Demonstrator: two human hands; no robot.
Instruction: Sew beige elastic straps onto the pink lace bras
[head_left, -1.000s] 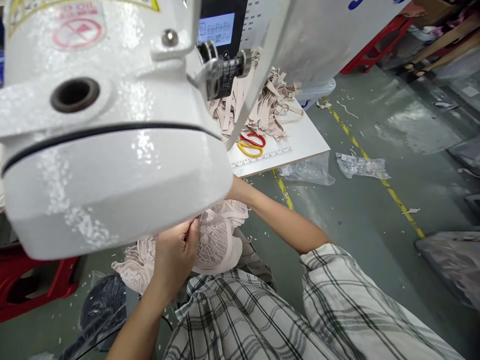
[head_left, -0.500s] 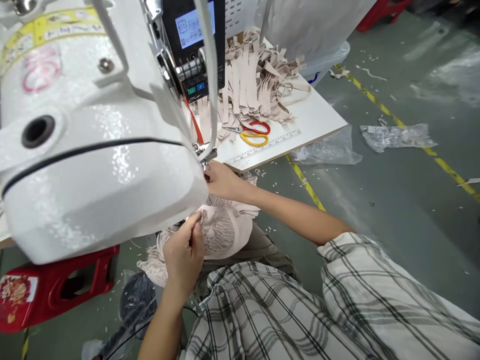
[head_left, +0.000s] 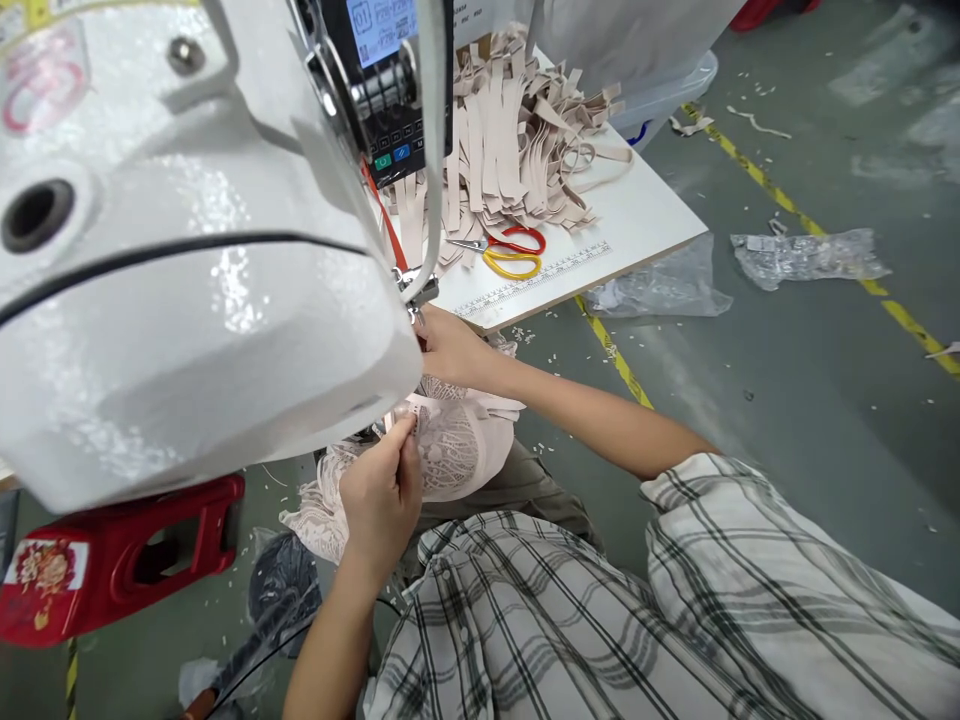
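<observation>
A pale pink lace garment (head_left: 450,455) hangs over my lap below the white sewing machine head (head_left: 187,260). My left hand (head_left: 382,495) pinches its edge between thumb and fingers, close under the machine. Higher up, my right hand (head_left: 450,345) sits at the presser foot (head_left: 414,292), fingers curled on the lace; the machine hides most of them.
The white table (head_left: 637,225) carries a heap of beige elastic strips (head_left: 517,150), red and yellow scissors (head_left: 510,252) and a printed ruler at its edge. A red plastic stool (head_left: 112,560) stands at left. Plastic bags (head_left: 806,258) and yellow floor tape lie on the grey floor.
The view has swung left and down, bringing the needle area and my right hand into sight. My left hand has crept slightly up along the lace edge.
</observation>
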